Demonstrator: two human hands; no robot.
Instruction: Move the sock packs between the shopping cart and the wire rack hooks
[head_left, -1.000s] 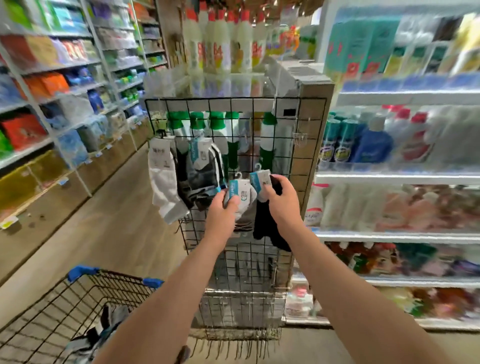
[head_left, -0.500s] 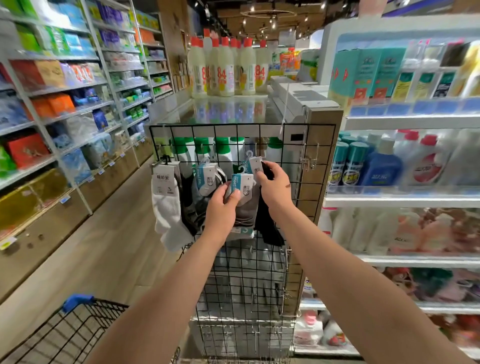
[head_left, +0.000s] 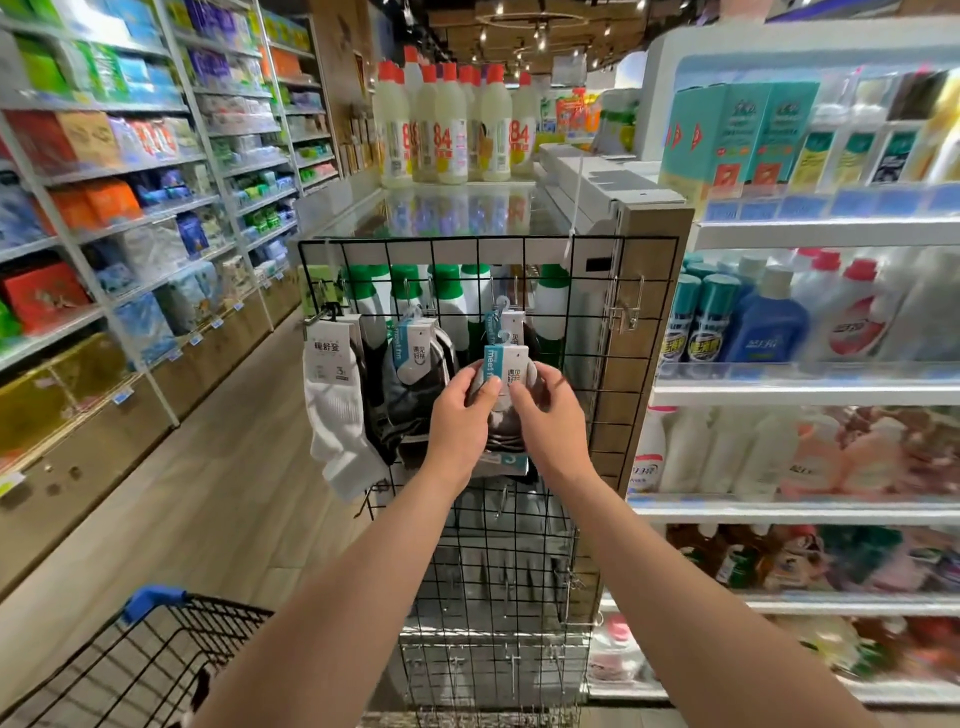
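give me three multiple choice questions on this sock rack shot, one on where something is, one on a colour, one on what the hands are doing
1. Where do the white socks hang on the wire grid rack?
A. at its left edge
B. at its right edge
C. on its top rail

2. What colour is the shopping cart's handle grip?
A. red
B. blue
C. yellow

3. What are the two hands doing?
A. both hang idle
B. both hold one sock pack
C. both push the cart

Answers:
1. A, they hang left of the other packs.
2. B, the grip at lower left is blue.
3. B, the left hand and right hand pinch the sock pack by its label card.
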